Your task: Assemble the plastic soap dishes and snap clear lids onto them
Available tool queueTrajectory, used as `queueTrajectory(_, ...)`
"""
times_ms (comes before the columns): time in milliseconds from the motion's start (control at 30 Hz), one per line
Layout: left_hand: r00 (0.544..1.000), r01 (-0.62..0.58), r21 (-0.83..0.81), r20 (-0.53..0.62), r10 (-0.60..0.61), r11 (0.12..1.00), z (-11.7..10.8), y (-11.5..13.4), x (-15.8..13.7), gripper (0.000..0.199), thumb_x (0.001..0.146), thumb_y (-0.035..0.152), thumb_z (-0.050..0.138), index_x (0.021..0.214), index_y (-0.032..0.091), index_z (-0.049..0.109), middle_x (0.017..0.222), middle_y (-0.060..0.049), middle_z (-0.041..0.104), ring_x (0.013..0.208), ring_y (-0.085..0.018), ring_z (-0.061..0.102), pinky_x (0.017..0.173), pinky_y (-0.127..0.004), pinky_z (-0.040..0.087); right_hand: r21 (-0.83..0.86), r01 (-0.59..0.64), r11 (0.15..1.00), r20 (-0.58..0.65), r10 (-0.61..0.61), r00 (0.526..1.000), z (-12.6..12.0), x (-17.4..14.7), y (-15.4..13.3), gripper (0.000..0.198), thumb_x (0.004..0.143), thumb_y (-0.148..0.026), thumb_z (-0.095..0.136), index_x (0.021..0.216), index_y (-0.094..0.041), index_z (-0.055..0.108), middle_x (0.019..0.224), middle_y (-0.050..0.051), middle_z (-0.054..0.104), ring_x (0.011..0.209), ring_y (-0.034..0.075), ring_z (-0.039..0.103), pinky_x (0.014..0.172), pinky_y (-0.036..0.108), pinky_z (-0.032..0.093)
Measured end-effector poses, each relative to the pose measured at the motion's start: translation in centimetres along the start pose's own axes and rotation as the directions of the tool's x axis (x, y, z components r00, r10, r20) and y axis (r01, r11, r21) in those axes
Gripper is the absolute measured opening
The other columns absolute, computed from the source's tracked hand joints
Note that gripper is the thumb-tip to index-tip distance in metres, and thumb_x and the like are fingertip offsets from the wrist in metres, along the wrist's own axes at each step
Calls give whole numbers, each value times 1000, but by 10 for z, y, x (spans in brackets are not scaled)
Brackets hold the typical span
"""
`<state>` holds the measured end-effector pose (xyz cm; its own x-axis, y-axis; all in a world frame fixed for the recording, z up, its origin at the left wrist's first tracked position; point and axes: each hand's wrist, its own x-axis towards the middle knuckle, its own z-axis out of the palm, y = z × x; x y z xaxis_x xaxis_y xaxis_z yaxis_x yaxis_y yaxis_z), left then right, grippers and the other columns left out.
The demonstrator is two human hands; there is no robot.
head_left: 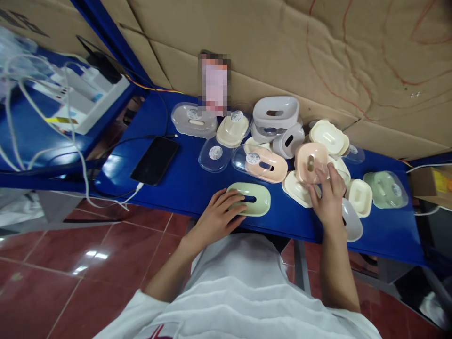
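Observation:
Near the front edge of the blue table lies a light green oval soap dish (259,207) with a long slot. My left hand (221,214) rests on its left end, fingers stretched out and apart. Further right, my right hand (328,197) has its fingertips and thumb on the lower right corner of a peach soap dish (307,157), which sits tilted over other pieces. Under it shows a cream scalloped piece (294,188). A grey curved piece (353,223) lies beside my right wrist, partly covered by it.
Another peach dish (273,169), clear lids (215,157), grey boxes (282,110) and cream pieces (326,134) crowd the back. A green dish under a clear lid (384,188) lies right. A black phone (155,160) with cables lies left, near a power strip (102,103). Cardboard (268,52) stands behind.

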<state>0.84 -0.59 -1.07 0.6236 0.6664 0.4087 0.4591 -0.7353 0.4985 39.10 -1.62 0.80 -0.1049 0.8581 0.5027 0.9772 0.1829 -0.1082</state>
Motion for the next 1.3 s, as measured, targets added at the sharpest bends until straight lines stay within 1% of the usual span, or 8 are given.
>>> queueTrajectory(167,1000,6,-1,17,-6,1000,5,5,-1,18,104,24,69,122,23,69,135,-9,74,141,-27,62,124,-54,44,-20,106,994,-147,-108,983,-1,-4,-4,41,99,-37,75,138,-26,68,151,16,57,146,36,54,119,52,45)
queueTrajectory(267,999,18,-3,27,-18,1000,5,6,0,17,104,24,69,121,24,71,135,-9,74,140,-27,62,125,-53,43,-106,169,980,-37,-174,984,-12,-18,-13,34,93,-41,83,124,-27,75,140,12,66,137,34,61,119,51,42)
queueTrajectory(367,1000,6,-3,22,-6,1000,4,5,1,18,103,24,70,120,24,72,133,-8,75,139,-27,63,124,-53,45,-127,209,970,90,-199,976,-16,-28,-20,35,96,-39,81,128,-26,74,141,12,69,137,33,60,118,52,39)
queueTrajectory(533,994,-11,-53,-112,5,999,-4,1,-3,25,101,19,73,125,24,70,124,-7,79,128,-24,70,122,-53,49,25,215,976,141,-216,966,-13,-37,-32,28,99,-29,77,127,-26,75,128,9,76,134,30,64,117,48,38)
queueTrajectory(667,964,30,-97,-261,-55,995,-7,4,-6,30,100,18,76,128,26,69,124,-6,79,127,-24,71,120,-54,52,171,308,936,173,-337,926,-10,-38,-53,19,101,-29,77,120,-27,77,123,6,80,126,25,69,117,44,37)
queueTrajectory(900,979,-8,-45,-206,-1,999,12,23,2,24,101,21,75,124,24,69,119,-6,79,121,-23,73,118,-53,54,337,483,808,99,-540,836,-1,-32,-56,21,104,-38,70,114,-22,80,116,8,80,119,23,70,107,41,52)
queueTrajectory(1100,977,-62,-47,-205,51,997,26,36,19,24,102,23,74,125,23,68,120,-6,79,124,-23,71,122,-53,51,336,424,841,-198,-377,905,-2,-46,-31,30,107,-44,58,125,-31,78,107,6,79,113,26,72,97,44,58)
queueTrajectory(1300,990,-107,-26,-90,105,994,34,38,38,28,105,21,68,132,23,67,125,-7,78,129,-23,69,127,-52,44,175,345,922,88,-363,928,-9,-33,-27,47,107,-50,58,147,-28,67,145,12,70,135,31,64,120,51,41)
